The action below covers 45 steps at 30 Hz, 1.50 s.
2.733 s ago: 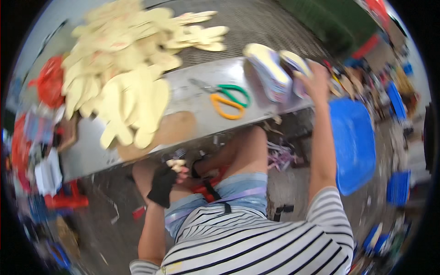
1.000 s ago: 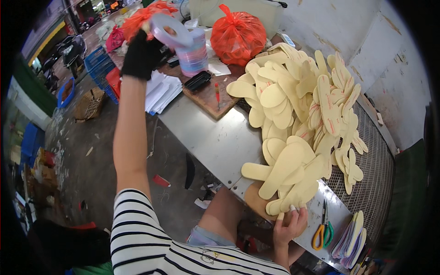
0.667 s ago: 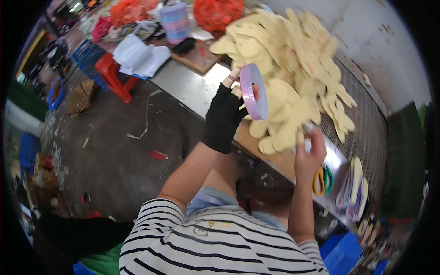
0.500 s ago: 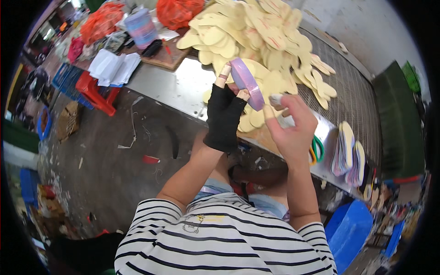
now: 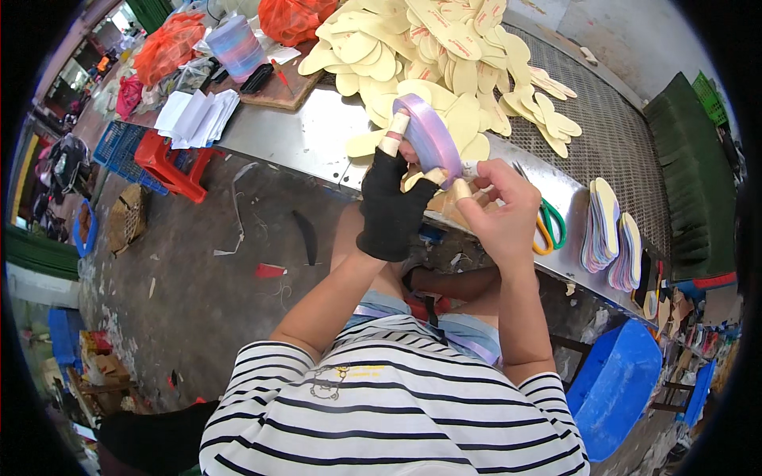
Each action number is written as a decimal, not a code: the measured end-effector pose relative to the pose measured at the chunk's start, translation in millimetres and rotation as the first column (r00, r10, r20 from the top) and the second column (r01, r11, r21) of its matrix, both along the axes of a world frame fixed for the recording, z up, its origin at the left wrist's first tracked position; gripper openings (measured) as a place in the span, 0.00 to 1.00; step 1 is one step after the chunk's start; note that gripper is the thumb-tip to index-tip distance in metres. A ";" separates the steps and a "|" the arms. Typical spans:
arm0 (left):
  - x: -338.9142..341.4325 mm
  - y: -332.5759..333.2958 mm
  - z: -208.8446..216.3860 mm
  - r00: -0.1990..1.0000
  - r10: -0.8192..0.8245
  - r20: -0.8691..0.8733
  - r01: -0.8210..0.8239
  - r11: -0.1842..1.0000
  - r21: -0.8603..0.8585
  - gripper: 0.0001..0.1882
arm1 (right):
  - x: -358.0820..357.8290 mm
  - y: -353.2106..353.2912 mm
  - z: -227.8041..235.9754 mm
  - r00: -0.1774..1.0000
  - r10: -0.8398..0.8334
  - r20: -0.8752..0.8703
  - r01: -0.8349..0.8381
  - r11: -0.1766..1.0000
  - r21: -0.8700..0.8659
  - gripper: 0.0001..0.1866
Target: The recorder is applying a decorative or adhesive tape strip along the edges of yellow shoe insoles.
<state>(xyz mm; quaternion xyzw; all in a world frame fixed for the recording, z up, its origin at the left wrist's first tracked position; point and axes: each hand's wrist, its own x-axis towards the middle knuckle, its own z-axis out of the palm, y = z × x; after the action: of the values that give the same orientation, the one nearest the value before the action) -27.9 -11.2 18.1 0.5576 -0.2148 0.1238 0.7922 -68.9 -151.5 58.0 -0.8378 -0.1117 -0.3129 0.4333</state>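
A roll of shiny lilac tape is in my left hand, which wears a black fingerless glove. Wrapped fingers and thumb grip the roll at its near-left side. My right hand is bare apart from pale wraps on some fingertips. Its thumb and forefinger come together close to the roll's lower right edge; whether they pinch the tape's loose end is too small to tell. Behind the roll lies a big heap of cream insole-shaped pieces with red print, spread over the worktable.
Green-and-orange-handled scissors lie right of my right hand. Stacked insoles stand farther right. White papers rest beside a red stool. A wooden board carries a lilac spool. A blue tub sits lower right.
My right hand has shifted slightly left, its fingertips closer to the roll's edge. The roll, still in my left hand, has tilted slightly. The whole view has shifted a little.
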 end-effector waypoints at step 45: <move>21.0 7.4 -30.3 0.984 -0.154 -0.085 0.174 0.931 0.321 0.55 | 9.4 -44.2 -28.2 0.921 0.237 -0.310 0.026 0.756 0.654 0.06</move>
<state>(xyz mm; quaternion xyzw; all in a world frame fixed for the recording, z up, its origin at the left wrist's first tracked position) -6.9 -3.8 -12.2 0.6650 -0.2548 0.0033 0.7020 -59.5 -195.8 29.7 -0.6725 0.0398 -0.1410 0.7255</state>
